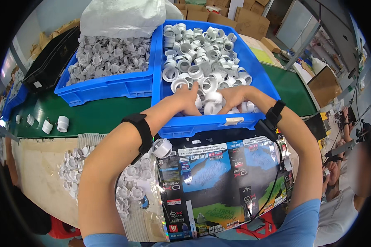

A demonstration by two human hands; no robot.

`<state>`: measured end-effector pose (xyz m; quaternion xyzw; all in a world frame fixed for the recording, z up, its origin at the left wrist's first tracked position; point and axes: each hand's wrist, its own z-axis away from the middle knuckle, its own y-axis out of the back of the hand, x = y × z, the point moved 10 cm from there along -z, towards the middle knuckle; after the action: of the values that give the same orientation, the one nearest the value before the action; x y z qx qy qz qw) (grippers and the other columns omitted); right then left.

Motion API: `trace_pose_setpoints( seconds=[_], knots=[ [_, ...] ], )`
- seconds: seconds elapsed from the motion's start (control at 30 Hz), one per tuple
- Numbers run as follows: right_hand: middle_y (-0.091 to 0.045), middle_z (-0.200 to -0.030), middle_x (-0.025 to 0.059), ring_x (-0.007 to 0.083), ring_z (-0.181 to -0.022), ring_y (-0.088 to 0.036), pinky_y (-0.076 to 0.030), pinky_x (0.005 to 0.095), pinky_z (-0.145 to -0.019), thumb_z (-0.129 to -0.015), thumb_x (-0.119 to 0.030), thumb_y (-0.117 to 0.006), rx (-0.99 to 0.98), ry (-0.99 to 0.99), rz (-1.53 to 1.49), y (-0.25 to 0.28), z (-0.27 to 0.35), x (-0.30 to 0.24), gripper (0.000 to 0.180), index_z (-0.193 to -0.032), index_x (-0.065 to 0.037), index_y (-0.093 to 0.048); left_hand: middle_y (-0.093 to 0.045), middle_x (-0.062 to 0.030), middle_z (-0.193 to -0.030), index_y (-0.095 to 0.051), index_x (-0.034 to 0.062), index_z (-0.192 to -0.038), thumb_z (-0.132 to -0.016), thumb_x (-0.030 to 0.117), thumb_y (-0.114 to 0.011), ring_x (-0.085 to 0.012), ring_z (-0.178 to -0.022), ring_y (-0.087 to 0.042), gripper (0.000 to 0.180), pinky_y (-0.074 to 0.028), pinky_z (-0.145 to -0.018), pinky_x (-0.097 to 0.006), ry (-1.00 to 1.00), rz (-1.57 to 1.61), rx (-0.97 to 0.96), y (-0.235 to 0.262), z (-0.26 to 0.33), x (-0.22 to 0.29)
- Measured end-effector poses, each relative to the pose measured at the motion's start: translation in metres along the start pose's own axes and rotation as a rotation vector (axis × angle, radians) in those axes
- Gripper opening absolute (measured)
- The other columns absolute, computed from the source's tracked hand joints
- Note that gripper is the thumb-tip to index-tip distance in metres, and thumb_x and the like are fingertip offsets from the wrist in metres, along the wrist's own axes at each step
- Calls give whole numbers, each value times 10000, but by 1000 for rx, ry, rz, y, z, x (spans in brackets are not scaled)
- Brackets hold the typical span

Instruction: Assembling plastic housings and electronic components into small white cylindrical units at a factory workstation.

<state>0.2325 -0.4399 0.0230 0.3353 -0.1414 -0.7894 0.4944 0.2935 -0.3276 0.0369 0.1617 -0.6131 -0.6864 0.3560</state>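
Observation:
My left hand point(188, 99) reaches over the front edge of a blue bin point(257, 119) into a heap of white plastic ring fittings point(195, 72). Its fingers are spread among the pieces, the tips partly hidden. My right hand point(233, 97) is in the same bin, fingers closed against a white capped fitting point(213, 103) that lies between both hands. A loose white fitting point(162, 148) sits on the worktop in front of the bin, beside my left forearm.
Left of the bin stands another blue bin point(107, 91) of small white pieces, partly covered by a white sack point(121, 18). Small white caps point(72, 166) lie on the worktop near a printed sheet point(218, 185). A few fittings point(63, 124) rest on the green surface. Another person point(342, 201) is at right.

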Motion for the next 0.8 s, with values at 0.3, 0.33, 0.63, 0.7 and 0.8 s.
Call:
trace_pose_setpoints(
  seconds=[0.3,0.33,0.63,0.7,0.8],
  knots=[
    [-616,-1055,148,221,-750,-674,-563,330,-451,-708,-349,-745,280,-4,-159,16,-5,2,679,-1257,-43,-486,-490,-309,-1288,-198,-110,-1393,-527,469,-827,-370,-1156,-548,1217,-481,-918,-383,-12,225,-214,-19,-8,3],
    [-614,-1058,151,230,-759,-676,-566,342,-442,-721,-339,-738,234,5,-252,13,-10,3,665,-1260,-44,-484,-460,-324,-1314,-87,-121,-1422,-534,473,-824,-372,-1172,-538,1298,-477,-928,-374,-11,293,-285,-29,-7,3],
    [-594,-1116,164,298,-841,-672,-578,423,-524,-703,-223,-741,303,55,-603,13,-25,10,619,-1247,-45,-506,-383,-316,-1384,43,-26,-1466,-506,277,-872,-358,-1236,-478,1360,-410,-1008,-343,-181,513,-134,-13,-20,5],
    [-578,-1155,157,305,-906,-661,-582,447,-582,-717,-302,-746,330,125,-620,20,-27,14,663,-1280,-70,-485,-432,-308,-1347,74,17,-1475,-509,271,-867,-368,-1196,-510,1372,-435,-979,-356,-138,543,-101,-8,-22,2],
    [-551,-1213,149,316,-1002,-627,-579,479,-670,-725,-419,-747,213,103,-599,12,-35,16,747,-1333,-113,-437,-466,-299,-1318,105,52,-1478,-508,278,-866,-376,-1175,-526,1390,-448,-962,-370,-54,489,-229,-19,-16,3]
  ],
)
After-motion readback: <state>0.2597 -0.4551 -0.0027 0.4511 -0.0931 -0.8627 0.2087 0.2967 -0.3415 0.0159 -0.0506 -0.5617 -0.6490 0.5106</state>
